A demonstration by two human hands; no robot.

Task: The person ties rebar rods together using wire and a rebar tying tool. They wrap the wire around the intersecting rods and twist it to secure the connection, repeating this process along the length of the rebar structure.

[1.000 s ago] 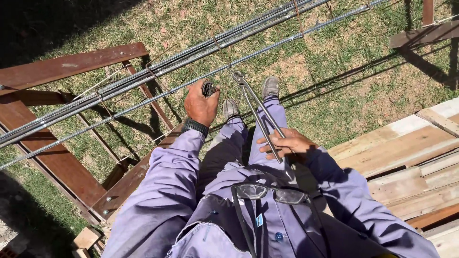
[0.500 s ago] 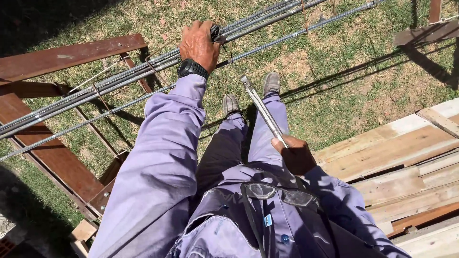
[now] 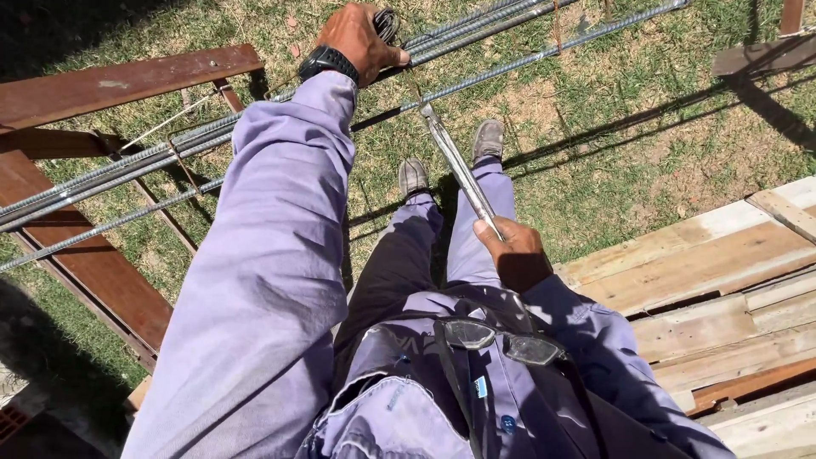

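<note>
Left hand (image 3: 357, 38) now stretched further to upper centre, closed on wire coil (image 3: 388, 21) against rebar bundle (image 3: 476, 30); right hand (image 3: 514, 255) fisted round long pincers (image 3: 459, 166) at centre, tip raised toward bars

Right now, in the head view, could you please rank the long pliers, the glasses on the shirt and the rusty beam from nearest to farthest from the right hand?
From the right hand:
1. Long pliers, held in it.
2. Glasses, just below on the chest.
3. Rusty beam, far upper left.
</note>
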